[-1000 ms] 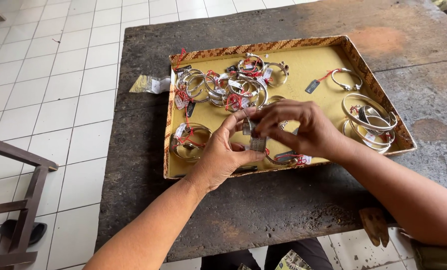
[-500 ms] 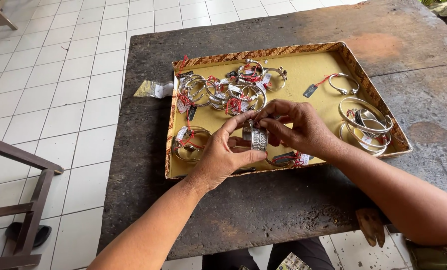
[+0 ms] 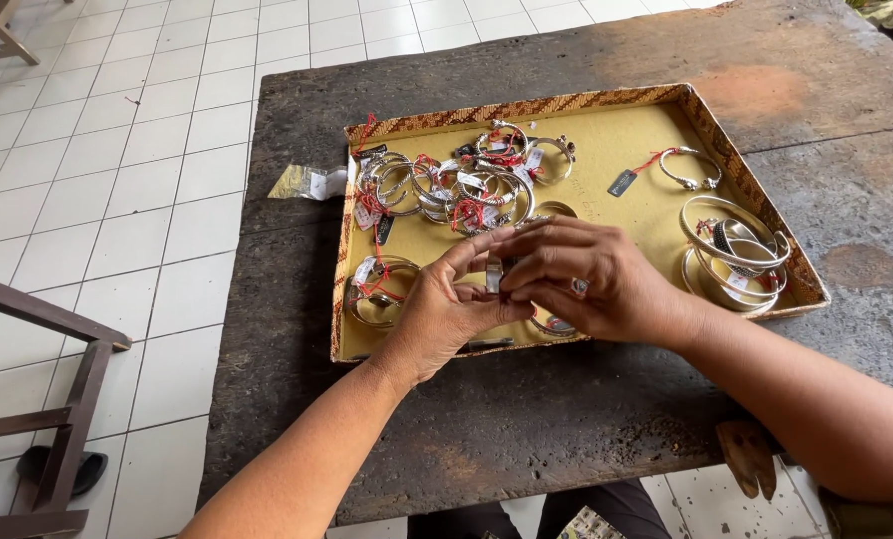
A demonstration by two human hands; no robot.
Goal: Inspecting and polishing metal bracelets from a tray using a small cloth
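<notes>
1. Both hands have drawn closer together over the tray than half a second before, and the broad silver band that showed plainly between them is now mostly covered by fingers.
2. The left hand [image 3: 444,314] pinches one side of the small silver cuff bracelet [image 3: 493,274]; its grip is narrow, thumb and forefinger closed on the metal.
3. The right hand [image 3: 591,279] closes over the same bracelet from the other side, fingers curled tight on it, a ring showing on one finger.
4. The bracelet sits held just above the front middle of the shallow yellow-lined tray with a woven patterned rim [image 3: 606,100].
5. Inside the tray, a tangled heap of silver bangles with red strings and tags [image 3: 456,180] lies at the back left, a stack of wide silver bangles [image 3: 736,250] at the right, and a single thin bangle [image 3: 691,168] near the back right.
6. The tray rests on a dark, worn, stained wooden counter [image 3: 586,429].
7. A small clear plastic packet [image 3: 308,183] lies on the counter just left of the tray.
8. Beyond the counter, a white tiled floor [image 3: 97,200] fills the left of the room, with a dark wooden frame [image 3: 57,399] standing near the front left.
</notes>
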